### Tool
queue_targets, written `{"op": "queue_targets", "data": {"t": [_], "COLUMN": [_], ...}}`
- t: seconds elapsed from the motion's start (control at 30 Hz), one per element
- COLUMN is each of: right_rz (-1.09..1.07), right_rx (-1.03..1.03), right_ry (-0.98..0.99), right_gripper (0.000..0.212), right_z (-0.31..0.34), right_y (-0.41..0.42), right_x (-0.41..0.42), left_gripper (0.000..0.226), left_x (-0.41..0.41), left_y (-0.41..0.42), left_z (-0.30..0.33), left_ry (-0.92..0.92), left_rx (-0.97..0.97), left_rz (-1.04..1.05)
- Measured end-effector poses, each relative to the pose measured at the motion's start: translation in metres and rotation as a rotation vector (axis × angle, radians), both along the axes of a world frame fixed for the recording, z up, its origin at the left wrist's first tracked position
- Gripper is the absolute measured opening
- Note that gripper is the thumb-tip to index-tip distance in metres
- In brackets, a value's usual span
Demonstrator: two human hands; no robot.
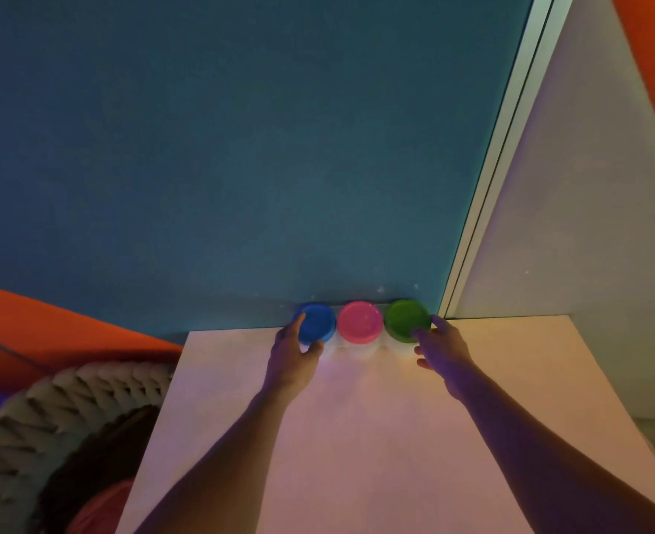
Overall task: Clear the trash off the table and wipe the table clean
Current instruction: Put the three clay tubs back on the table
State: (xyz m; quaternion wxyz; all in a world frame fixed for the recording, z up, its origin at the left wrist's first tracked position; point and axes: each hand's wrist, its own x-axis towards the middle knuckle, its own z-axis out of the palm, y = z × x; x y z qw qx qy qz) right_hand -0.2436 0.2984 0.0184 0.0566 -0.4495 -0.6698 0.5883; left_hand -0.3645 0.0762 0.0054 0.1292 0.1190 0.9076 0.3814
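A pale, flat tabletop [356,437] fills the near view. At its 12 o'clock edge, against a teal wall [221,148], stand three round tubs. The left hand [293,350] curls around the blue-lidded tub [317,322]; the right hand [443,346] grips the green-lidded tub [406,321]. The pink-lidded tub [359,322] sits between them.

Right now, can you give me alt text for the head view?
Both hands reach to three lidded tubs lined up at the table's far edge against a teal wall: the left hand grips the blue tub, the right hand grips the green tub, and the pink tub stands untouched between them.
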Motion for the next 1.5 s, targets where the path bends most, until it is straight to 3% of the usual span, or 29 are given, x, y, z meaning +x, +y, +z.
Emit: {"op": "queue_targets", "data": {"t": [0.2,0.5,0.7,1.07,1.2,1.5], "right_rz": [0.019,0.143,0.243,0.344,0.396,0.516], "right_rx": [-0.165,0.038,0.220,0.193,0.292,0.306], "right_ry": [-0.004,-0.056,-0.046,-0.102,-0.110,-0.162], "right_gripper": [0.068,0.069,0.051,0.044,0.035,0.047], "right_z": [0.005,0.026,0.054,0.057,0.052,0.034], "right_y": [0.005,-0.030,-0.092,-0.218,-0.270,-0.360], "right_x": [0.010,0.061,0.128,0.251,0.284,0.322], "left_gripper": [0.069,0.068,0.064,0.063,0.064,0.064], "left_x": [-0.001,0.049,0.118,0.250,0.293,0.354], "left_y": [-0.002,-0.042,-0.092,-0.177,-0.212,-0.289], "left_z": [0.005,0.040,0.060,0.060,0.050,0.040], "left_ry": [-0.018,0.072,0.081,0.025,-0.016,-0.078], "left_rx": [-0.023,-0.075,-0.100,-0.127,-0.106,-0.100], "left_rz": [-0.061,-0.073,-0.118,-0.145,-0.168,-0.199]}}
